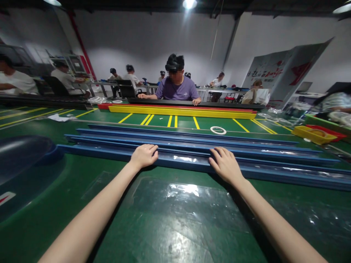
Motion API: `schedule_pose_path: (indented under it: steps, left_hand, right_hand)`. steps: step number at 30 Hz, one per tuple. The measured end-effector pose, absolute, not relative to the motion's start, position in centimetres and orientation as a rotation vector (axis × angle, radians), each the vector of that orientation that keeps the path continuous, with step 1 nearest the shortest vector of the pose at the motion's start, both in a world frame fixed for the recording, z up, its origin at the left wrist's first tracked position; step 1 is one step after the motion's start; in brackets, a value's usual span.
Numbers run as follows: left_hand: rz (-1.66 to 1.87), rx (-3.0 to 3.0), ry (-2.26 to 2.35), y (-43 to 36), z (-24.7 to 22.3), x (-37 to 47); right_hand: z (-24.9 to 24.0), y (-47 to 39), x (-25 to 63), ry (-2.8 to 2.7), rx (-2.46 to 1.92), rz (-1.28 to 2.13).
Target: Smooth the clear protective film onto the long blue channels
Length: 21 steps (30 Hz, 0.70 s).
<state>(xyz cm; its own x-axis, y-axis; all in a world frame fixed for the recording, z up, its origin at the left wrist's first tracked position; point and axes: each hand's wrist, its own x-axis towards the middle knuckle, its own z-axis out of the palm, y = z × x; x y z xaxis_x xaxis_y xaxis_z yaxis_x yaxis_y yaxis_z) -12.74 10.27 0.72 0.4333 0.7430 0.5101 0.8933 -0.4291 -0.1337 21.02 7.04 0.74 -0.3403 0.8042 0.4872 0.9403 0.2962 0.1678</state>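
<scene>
The left hand (144,155) rests on the near blue rail (181,159), left of the middle. Its fingers are bent over the top and kept close together, with the thumb on the near side. The right hand (225,163) is on the same rail, farther right. Its fingers are a bit apart and bent over the rail, about half open. Both hands touch the rail, but I can't tell if they grip it tight.

The near blue rail is long and lies from left to right across the green table (68,186). It has a shiny inside. More blue rails (192,138) lie just beside it, on the far side.

Near the person, between the 2 arms, a clear shiny sheet (189,212) lies on the table. On the left is a big blue curved thing (24,157).

Past the blue rails there is a white ring (212,129). Farther on lie a long yellow rail (181,111) and a black rail (153,102). At the far side sits a person in a purple top (177,89), with 2 hands down by the black rail. On the right is a yellow tray (312,136).
</scene>
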Motion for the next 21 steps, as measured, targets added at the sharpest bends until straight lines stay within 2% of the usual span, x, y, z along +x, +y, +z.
schedule_pose_path:
  steps: [7, 13, 21]
  left_hand:
    - [-0.668, -2.212, -1.285, 10.7, 0.0, -16.2]
    - [-0.700, -2.265, -1.224, 11.1, 0.2, -16.7]
    - [-0.685, -2.280, -1.341, 11.1, 0.3, -19.2]
  right_hand:
    - [0.8, 7.3, 20.5, -2.246, -1.550, -0.684]
    - [1.2, 7.3, 20.0, -2.271, -1.661, -0.608]
    - [1.1, 7.5, 18.0, -2.329, -1.617, -0.569]
